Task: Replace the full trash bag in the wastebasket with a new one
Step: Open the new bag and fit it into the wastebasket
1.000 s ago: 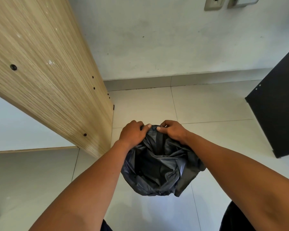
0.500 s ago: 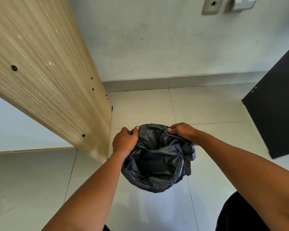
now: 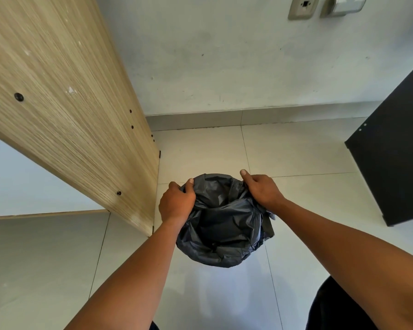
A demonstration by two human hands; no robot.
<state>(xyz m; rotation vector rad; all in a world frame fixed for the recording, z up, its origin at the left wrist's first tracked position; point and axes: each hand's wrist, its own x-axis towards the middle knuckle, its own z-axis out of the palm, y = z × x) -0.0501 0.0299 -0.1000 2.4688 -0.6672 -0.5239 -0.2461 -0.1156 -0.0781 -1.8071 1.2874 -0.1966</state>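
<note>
the floor (image 3: pixel 296 153) is made of big pale tiles and fills the lower half of the frame. behind it, a white wall (image 3: pixel 224 55) runs across the top. a tall wooden panel (image 3: pixel 65 103) with light stripes leans across the upper left of the frame, with small dark dots on it. a black panel (image 3: pixel 396 158) stands at the right edge of the frame.

two bare arms reach in from the bottom of the frame toward the middle. between them, in the lower middle of the frame, sits the black trash bag (image 3: pixel 224 225). it is open at the top and spread wide, crinkly and shiny. it wraps round the wastebasket, so the wastebasket itself is hidden under the bag.

the left hand (image 3: pixel 177 203) is closed on the left edge of the bag, with the thumb on top of the plastic and the fingers curled round the outside. the right hand (image 3: pixel 262 189) is closed on the right edge of the bag, pinching the plastic, with the thumb pointing up along the rim.

in the upper right of the frame, a small grey wall socket (image 3: pixel 304 7) sits on the wall, and a silver thing is just beside it.
</note>
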